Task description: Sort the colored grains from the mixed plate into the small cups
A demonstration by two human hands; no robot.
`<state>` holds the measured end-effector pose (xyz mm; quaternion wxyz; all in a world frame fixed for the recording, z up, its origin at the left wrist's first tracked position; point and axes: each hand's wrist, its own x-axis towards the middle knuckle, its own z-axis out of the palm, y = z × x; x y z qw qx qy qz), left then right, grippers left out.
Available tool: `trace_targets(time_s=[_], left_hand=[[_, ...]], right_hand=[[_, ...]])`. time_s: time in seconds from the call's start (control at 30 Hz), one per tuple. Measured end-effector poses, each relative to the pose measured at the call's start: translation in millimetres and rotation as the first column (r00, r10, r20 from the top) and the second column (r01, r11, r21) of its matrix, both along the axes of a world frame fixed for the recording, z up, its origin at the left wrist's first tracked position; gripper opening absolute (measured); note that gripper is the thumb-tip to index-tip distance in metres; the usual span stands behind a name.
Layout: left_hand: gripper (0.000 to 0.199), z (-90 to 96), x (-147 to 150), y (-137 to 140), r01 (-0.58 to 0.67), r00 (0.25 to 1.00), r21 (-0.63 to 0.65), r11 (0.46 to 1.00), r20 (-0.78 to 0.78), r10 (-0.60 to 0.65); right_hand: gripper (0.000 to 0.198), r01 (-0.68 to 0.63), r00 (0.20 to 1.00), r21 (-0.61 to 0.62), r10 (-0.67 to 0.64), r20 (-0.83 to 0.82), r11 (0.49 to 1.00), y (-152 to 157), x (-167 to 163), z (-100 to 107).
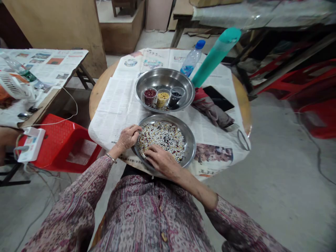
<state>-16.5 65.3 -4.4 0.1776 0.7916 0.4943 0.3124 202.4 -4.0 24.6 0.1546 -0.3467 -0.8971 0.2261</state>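
Observation:
A shallow metal basin (191,147) holds a spread of mixed grains (168,138): mostly white ones, with dark red, yellow and black beans among them. At its left rim, my left hand (128,137) is closed, the curled fingers gripping the edge. My right hand (164,161) reaches over the near rim, its bent fingertips together in the grains; what they pinch, if anything, is hidden. Just beyond stands a deeper metal basin (164,74) with three clear cups inside: a cup of red beans (150,96), a cup of yellow kernels (162,98) and a cup of black beans (175,98).
Newspaper (110,101) covers the round table. Behind the basins are a blue-capped bottle (191,57) and a tall teal cylinder (216,57). A folded umbrella (214,110) lies at right beside a dark flat device (219,99). A red stool (61,140) carries a power strip (32,144).

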Motion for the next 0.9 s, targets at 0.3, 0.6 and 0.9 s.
trace_targets(time_s=[0.3,0.6,0.9], left_hand=[[0.028,-0.8,-1,0,0.018,1.0,0.012,1.0,-0.002,-0.018],[0.028,-0.8,0,0,0.015,1.0,0.012,1.0,0.0,-0.015],[0.029,-0.6,0,0,0.004,1.0,0.012,1.0,-0.002,-0.004]], right_hand=[[0.032,0.265,0.958,0.055,-0.27,0.099,0.963,69,47,-5],[0.042,0.45,0.866,0.105,-0.462,0.19,0.887,58,47,-8],[0.024,0.409,0.885,-0.327,-0.457,-0.085,0.852,55,-5,-4]])
